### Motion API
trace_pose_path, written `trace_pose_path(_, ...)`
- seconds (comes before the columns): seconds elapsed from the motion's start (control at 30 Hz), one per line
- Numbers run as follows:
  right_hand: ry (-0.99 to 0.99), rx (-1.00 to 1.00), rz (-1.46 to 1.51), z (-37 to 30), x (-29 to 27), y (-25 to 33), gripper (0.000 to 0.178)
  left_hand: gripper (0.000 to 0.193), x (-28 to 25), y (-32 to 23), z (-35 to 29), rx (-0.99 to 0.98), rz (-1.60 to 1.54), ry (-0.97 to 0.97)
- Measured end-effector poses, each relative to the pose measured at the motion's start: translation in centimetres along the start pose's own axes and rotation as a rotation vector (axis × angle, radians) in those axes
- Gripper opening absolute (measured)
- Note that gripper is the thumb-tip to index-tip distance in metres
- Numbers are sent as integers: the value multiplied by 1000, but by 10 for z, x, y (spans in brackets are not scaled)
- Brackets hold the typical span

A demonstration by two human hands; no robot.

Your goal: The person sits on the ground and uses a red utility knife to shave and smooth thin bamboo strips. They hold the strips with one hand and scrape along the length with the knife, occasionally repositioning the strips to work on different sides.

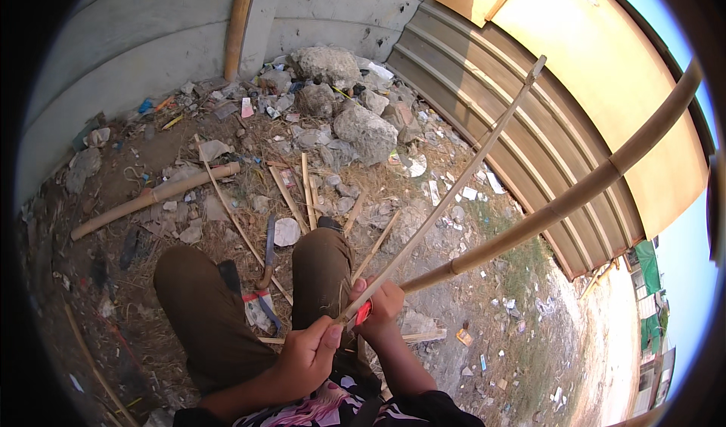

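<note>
Strip (445, 192) of pale wood slanted up from the person's two hands, its lower end lost inside the left hand (308, 357). The right hand (384, 306) covered part of a red object (364, 313), so I couldn't tell what it was. A thick pole (522, 229) vanished at its near end by the right hand, and its far end faded into the dark rim of the view. The strip looked flat, narrow and straight; the pole was round and tan, ringed at its joints. Rough grey stones (365, 133) sat in a heap before a grey wall (151, 34), beside a ridged metal sheet (484, 79), and litter speckled the dry ground (446, 381). A tool (264, 277) with a brown handle lay between the knees. Both forearms came together by the right knee (321, 257): the left fingers were curled tight on the strip's base, thumb uppermost, while the right ones, just ahead, bent around the strip and the red object.
</note>
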State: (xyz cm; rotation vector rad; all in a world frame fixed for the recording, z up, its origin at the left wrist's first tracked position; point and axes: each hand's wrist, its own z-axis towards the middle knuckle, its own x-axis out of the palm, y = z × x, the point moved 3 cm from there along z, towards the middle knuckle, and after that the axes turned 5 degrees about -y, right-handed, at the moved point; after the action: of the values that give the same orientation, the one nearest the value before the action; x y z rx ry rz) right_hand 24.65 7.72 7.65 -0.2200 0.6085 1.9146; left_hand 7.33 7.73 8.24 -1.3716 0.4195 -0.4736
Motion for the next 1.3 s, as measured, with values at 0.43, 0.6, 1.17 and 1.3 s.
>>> trace_pose_path(0.43, -106, -115, -162, 39, -12, -23, 19, 32, 1, -8, -2, 5, 121, -3)
trace_pose_path(0.6, -111, -175, -186, 54, -6, -29, 11, 34, -1, -9, -2, -8, 72, -42)
trace_pose_path(1.17, -376, 355, -225, 176, -36, -128, 52, 39, 4, 14, -7, -53, 90, 47)
trace_pose_path(1.3, -278, 323, -165, 173, -39, -117, 42, 41, 4, 19, -4, -65, 62, 29)
